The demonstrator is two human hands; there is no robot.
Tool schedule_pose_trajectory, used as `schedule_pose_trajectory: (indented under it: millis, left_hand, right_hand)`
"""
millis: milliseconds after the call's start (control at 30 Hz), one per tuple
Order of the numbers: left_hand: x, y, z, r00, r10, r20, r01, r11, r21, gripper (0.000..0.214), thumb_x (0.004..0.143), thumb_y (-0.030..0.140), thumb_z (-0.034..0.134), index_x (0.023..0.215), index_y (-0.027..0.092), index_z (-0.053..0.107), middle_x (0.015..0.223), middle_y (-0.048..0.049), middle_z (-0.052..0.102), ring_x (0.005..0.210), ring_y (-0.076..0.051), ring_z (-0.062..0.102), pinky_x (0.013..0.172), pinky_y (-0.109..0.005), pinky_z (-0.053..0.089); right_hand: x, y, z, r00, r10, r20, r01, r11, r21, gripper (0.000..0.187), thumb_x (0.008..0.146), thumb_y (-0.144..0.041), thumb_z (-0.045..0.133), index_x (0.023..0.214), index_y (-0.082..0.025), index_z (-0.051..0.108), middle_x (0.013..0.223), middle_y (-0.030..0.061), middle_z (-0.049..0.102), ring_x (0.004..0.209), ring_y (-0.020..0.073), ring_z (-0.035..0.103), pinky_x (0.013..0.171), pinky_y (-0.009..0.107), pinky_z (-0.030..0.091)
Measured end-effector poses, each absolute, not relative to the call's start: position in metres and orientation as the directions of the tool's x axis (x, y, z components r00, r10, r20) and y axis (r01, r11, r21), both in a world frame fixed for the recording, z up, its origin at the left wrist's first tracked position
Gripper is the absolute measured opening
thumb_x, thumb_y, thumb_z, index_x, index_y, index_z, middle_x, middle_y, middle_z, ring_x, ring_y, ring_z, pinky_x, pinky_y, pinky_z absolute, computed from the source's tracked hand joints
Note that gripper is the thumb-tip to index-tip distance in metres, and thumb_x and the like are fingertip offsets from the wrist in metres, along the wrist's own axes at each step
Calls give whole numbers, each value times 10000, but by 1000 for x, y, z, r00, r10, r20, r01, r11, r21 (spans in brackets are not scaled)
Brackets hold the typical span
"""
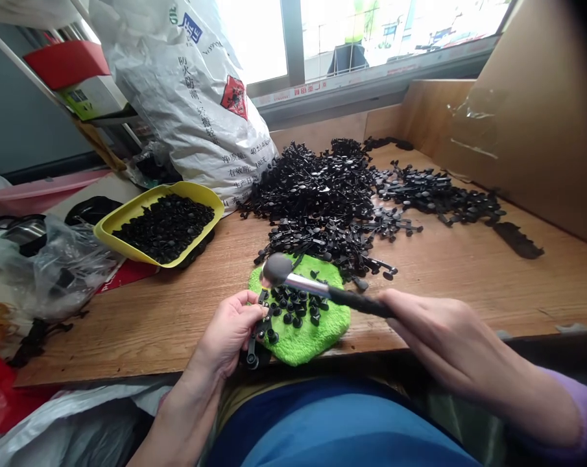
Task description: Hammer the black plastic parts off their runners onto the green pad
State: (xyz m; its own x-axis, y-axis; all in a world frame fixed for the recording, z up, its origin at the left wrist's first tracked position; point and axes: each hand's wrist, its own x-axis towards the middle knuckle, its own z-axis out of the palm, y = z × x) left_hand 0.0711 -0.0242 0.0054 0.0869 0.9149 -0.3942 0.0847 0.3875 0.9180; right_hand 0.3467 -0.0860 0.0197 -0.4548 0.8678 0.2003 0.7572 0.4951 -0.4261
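My left hand [229, 331] is closed round a black plastic strip of small parts [261, 331], holding it at the left edge of a green fuzzy cloth [317, 334]. Several loose black round pieces [296, 305] lie on the cloth. My right hand [429, 324] grips the black handle of a small metal hammer [293, 279]. The hammer's head hovers above the cloth's back left, just over the strip.
A big heap of black plastic strips [332, 194] covers the wooden table [468, 272] behind the cloth. A yellow tray [128, 217] holding black pieces stands at the left. A white printed sack [196, 97] leans by the window. Cardboard walls [531, 130] stand at the right.
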Motion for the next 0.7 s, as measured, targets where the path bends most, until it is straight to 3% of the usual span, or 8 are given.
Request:
schedule_pose_trajectory:
  millis: [67,167,300,467,533,600,700]
  left_hand:
    - [71,-24,5,83,916,-392,90,385,918,169,653,216,626,717,171,475,426,76,470,300,-40,357,276,-126,194]
    - [71,-25,5,85,918,-386,109,377,920,170,658,230,625,707,167,475,412,83,455,282,-28,316,273,-126,186]
    - [71,-25,4,83,919,-384,121,374,920,182,644,230,635,691,169,470,412,78,464,277,-31,323,265,-125,177]
    - [72,-26,0,89,933,-348,150,333,931,182,680,277,635,723,157,506,390,87,435,258,-12,258,265,-119,151]
    - [65,-31,2,94,945,-313,106,303,947,199,690,294,643,774,153,531,405,84,449,267,-10,281,274,-109,165]
    - [45,-41,10,85,949,-305,12,305,952,253,673,294,670,853,170,542,499,50,545,340,-40,427,326,-112,299]
    - [-16,-74,18,-12,933,-360,-69,358,931,368,597,278,726,915,205,554,730,-18,663,585,-160,618,528,-250,504]
  right_hand:
    - [346,-86,20,-455,870,191,755,491,-435,105,887,-192,319,847,-218,412,643,21,545,508,163,481,497,280,296]
    - [345,-85,19,-469,881,57,814,456,-360,97,879,-193,359,805,-221,415,620,8,555,504,161,491,491,275,276]
    - [343,-84,20,-459,882,104,783,457,-421,145,906,-195,303,798,-214,399,637,18,555,523,159,497,505,269,296]
    - [342,-85,16,-479,877,33,814,457,-358,142,900,-212,331,787,-220,416,623,14,563,502,168,494,490,280,278]
    - [345,-85,15,-471,879,72,777,452,-438,158,913,-226,312,824,-216,442,653,25,578,532,177,512,515,283,309]
    - [351,-86,16,-431,890,145,696,431,-574,191,924,-246,294,940,-212,482,733,47,605,605,194,548,558,286,355]
    - [365,-92,14,-277,933,229,555,350,-754,245,914,-285,335,1054,-229,527,766,54,615,682,213,572,585,282,400]
